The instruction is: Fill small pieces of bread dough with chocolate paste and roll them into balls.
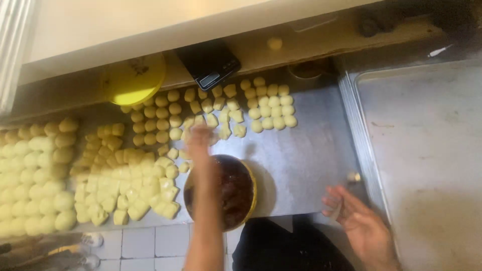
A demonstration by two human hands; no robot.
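My left hand (200, 138) reaches forward over the metal table (301, 155), blurred with motion, and lies above small pale yellow dough pieces (221, 115) set in rows. Its forearm crosses a round bowl of dark red filling (233, 193) with a yellow rim. The blur hides whether the fingers hold a piece. My right hand (359, 226) hovers at the near right edge of the table, palm up with fingers apart, close to the left rim of a large metal tray (427, 150).
Several cut dough cubes (130, 185) and rounded dough balls (35, 175) cover the left of the table. A yellow round lid (133, 78) and a black digital scale (208, 62) sit at the back. White tiles (150, 246) show below.
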